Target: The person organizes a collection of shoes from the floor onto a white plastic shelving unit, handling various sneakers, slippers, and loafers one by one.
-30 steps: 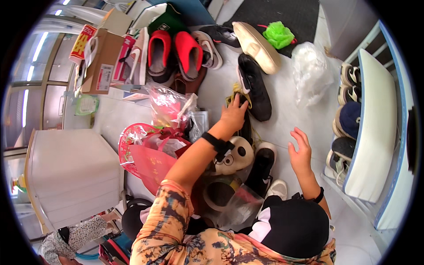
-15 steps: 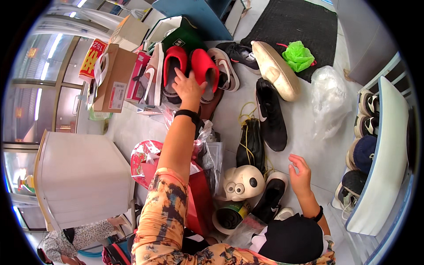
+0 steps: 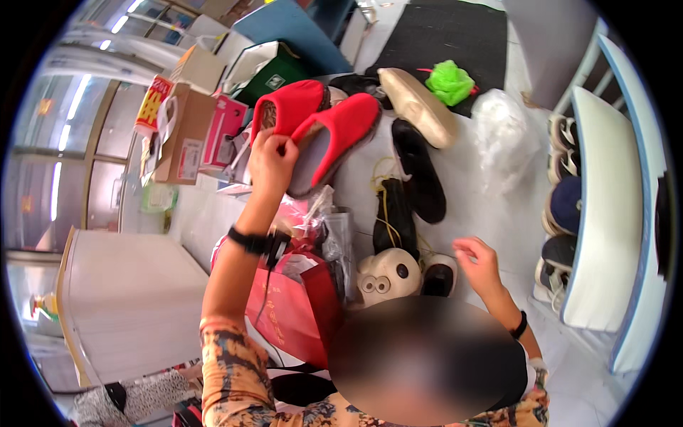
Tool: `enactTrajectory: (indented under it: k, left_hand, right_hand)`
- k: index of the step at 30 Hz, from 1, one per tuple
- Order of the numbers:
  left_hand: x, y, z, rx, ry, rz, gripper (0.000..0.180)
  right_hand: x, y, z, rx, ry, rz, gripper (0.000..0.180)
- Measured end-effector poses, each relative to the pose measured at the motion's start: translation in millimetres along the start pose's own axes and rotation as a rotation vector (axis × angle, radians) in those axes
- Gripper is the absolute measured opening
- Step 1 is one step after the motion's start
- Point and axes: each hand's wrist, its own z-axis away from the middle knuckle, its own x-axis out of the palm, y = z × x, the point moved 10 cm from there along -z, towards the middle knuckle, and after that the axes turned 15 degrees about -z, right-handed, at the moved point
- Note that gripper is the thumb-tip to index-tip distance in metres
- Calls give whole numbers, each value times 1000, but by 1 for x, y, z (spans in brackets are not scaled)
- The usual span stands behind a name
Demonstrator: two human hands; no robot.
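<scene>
My left hand (image 3: 272, 162) is closed on a pair of red slippers, pinching them where their open heel ends meet. The left slipper (image 3: 292, 103) and the right slipper (image 3: 352, 127) are held up side by side, toes pointing away from me. My right hand (image 3: 479, 266) hangs with loosely bent fingers and holds nothing. Near it are a dark shoe with a white rim (image 3: 439, 276) and a cream dog-face item (image 3: 388, 277). Farther out lie a black shoe (image 3: 421, 174) and a drawstring black bag (image 3: 395, 217).
A red paper bag (image 3: 302, 302) stands beside my left forearm. Boxes, including a brown one (image 3: 181, 135) and a green one (image 3: 267, 77), crowd the far left. A beige shoe (image 3: 417, 107), green plastic bag (image 3: 449, 82) and clear plastic bag (image 3: 501, 139) lie ahead. A shoe rack (image 3: 605, 206) stands right.
My left hand has taken hold of the red slippers and lifted them toward me from among the other shoes. My right hand's fingers have bent slightly. The head view has shifted.
</scene>
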Motion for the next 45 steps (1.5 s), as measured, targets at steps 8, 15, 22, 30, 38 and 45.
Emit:
enactTrajectory:
  k: [8,15,22,30,38,45]
  left_hand:
    - [-79,151,86,210,-203,387,13]
    - [-67,193,100,284,-275,543,44]
    - [-58,208,72,211,-228,703,59]
    - [-36,336,-15,560,-118,790,47]
    - [3,508,-53,775,60,814,49]
    - [49,494,-30,508,136,871,57]
  right_hand:
    - [77,-60,4,193,-267,-1073,56]
    - [44,-46,36,269,-247,-954,49]
    - [27,-17,58,372,-390,-652,42]
    - [-24,11,66,436,-24,-660,34]
    - [-66,25,78,506,50,-719,36]
    - [-88,43,83,544,116,-692,34]
